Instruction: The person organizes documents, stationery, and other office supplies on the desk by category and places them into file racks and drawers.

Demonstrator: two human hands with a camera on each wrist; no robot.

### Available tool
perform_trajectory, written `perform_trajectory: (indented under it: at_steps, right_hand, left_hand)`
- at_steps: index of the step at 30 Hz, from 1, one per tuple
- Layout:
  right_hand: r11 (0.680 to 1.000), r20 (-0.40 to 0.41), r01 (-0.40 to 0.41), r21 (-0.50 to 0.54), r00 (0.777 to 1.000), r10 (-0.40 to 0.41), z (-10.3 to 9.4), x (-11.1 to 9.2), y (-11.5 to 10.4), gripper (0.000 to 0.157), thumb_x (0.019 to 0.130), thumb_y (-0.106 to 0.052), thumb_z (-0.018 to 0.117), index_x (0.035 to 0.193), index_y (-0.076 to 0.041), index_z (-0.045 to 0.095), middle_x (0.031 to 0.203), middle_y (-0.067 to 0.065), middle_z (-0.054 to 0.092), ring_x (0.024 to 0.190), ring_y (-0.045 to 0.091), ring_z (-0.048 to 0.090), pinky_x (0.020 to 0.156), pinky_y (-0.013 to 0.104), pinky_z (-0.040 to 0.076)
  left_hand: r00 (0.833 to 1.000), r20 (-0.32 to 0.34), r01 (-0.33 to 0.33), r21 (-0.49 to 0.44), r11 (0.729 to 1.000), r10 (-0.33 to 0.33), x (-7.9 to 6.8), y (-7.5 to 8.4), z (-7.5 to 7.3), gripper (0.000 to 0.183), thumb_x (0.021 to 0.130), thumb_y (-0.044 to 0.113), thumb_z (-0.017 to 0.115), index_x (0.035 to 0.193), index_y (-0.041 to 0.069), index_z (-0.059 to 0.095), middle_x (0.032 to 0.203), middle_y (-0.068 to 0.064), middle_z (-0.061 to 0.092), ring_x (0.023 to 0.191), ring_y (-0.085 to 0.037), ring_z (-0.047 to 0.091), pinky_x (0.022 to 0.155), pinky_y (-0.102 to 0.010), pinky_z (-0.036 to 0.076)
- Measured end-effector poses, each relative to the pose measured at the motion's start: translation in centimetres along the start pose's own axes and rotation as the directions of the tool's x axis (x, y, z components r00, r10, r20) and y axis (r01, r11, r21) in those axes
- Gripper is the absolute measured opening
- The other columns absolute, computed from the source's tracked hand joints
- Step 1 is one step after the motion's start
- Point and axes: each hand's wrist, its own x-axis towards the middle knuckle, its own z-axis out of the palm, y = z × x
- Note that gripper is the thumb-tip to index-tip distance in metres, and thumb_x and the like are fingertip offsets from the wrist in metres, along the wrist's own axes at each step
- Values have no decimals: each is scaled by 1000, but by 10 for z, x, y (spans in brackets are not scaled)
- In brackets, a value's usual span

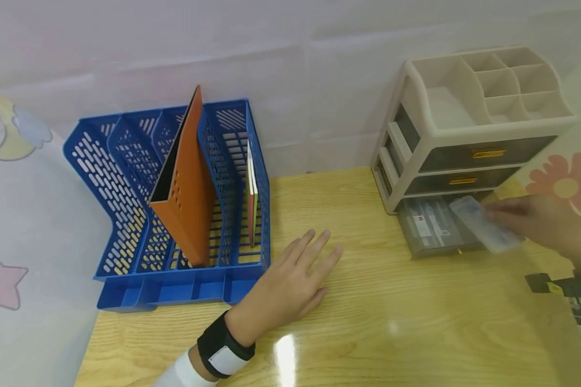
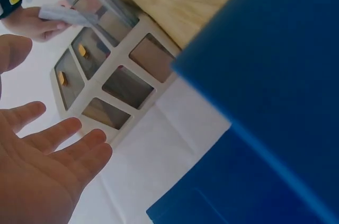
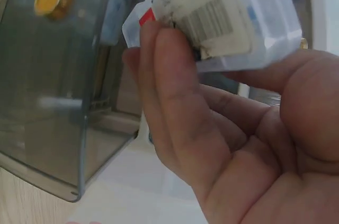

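Note:
My right hand (image 1: 537, 217) pinches a translucent plastic case (image 1: 484, 224) between thumb and fingers, tilted over the front right of a pulled-out bottom drawer (image 1: 431, 250). In the right wrist view the case (image 3: 238, 17) shows a white barcode label and a small red mark, with fingertips against the label. Inside the smoky drawer lies another clear case (image 1: 431, 223) with a white and red label. My left hand (image 1: 290, 279) is spread with relaxed fingers over the table, just right of a blue file rack (image 1: 266, 226), holding nothing; its palm side shows in the left wrist view.
A cream desktop organizer (image 1: 503, 126) at the back right has open compartments on top and two closed drawers with gold handles. The blue rack holds an orange folder (image 1: 189, 209) and thin booklets (image 1: 252, 215). A white patterned cloth (image 1: 290, 80) hangs behind the wooden table (image 1: 368, 322).

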Motion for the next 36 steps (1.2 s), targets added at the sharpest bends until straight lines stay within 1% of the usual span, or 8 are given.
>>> perform_trajectory:
  at_steps: [3, 5, 10, 16, 20, 29, 33, 36]
  right_hand:
    - [998, -48, 35, -57, 998, -37, 0, 5, -2, 48, 105, -31, 59, 129, 10, 65, 74, 18, 70, 59, 10, 53, 53, 35, 50]
    - [996, -64, 43, -81, 997, -49, 1, 7, -5, 46, 106, -29, 57, 128, 11, 65, 69, 13, 66, 56, 9, 43, 50, 28, 41]
    - [991, -128, 54, -121, 989, -69, 8, 18, -5, 41, 105, -24, 58, 124, 12, 65, 90, 27, 73, 68, 25, 58, 58, 37, 48]
    - [985, -246, 109, -133, 959, -139, 29, 35, -1, 27, 101, -13, 61, 110, 12, 69, 81, 25, 70, 66, 32, 61, 59, 43, 47]
    - [988, -229, 72, -135, 968, -102, 36, 39, -3, 29, 101, -12, 61, 111, 14, 67, 97, 35, 70, 84, 54, 65, 70, 60, 51]
    - [997, -99, -12, -74, 995, 5, 41, 47, -4, 41, 106, -17, 47, 125, 20, 50, 117, 45, 59, 100, 64, 58, 80, 68, 50]
    - [997, -65, -6, -70, 998, 2, 43, 49, -7, 56, 106, -19, 46, 154, 7, 30, 129, 46, 48, 105, 68, 53, 79, 72, 47]
    - [996, -68, 42, -73, 997, -47, 46, 49, -9, 71, 103, -14, 52, 163, -3, 15, 132, 44, 41, 100, 66, 54, 73, 70, 48]
  left_hand:
    - [1000, 15, 2, -1, 1000, -2, -3, 2, 2, 75, 93, 38, 74, 156, 11, 44, 161, -24, 40, 145, -43, 45, 118, -49, 42]
    - [1000, 24, 2, 4, 1000, -2, -4, 3, 3, 73, 94, 38, 73, 155, 11, 44, 161, -23, 40, 145, -43, 45, 118, -48, 43]
    - [998, 54, -8, 5, 1000, 8, -8, 6, 7, 73, 93, 38, 74, 154, 12, 46, 159, -22, 43, 143, -43, 47, 117, -49, 44]
    - [991, 131, -26, 32, 999, 22, -13, 10, 16, 73, 94, 44, 72, 155, 15, 44, 160, -20, 42, 145, -42, 45, 116, -49, 45]
    - [985, 171, -30, 49, 998, 22, -14, 11, 18, 75, 94, 49, 70, 157, 16, 43, 162, -17, 40, 148, -41, 42, 117, -50, 43]
    - [970, 242, -19, 35, 999, 10, -18, 9, 22, 81, 97, 60, 61, 161, 17, 37, 167, -16, 32, 153, -41, 33, 120, -51, 39]
    - [971, 240, -11, 10, 1000, 9, -21, 8, 24, 81, 98, 65, 55, 161, 17, 37, 167, -16, 32, 154, -42, 30, 121, -53, 38]
    - [967, 257, 2, -10, 1000, 1, -23, 8, 25, 82, 98, 68, 52, 162, 18, 36, 168, -14, 31, 155, -42, 26, 122, -53, 36]
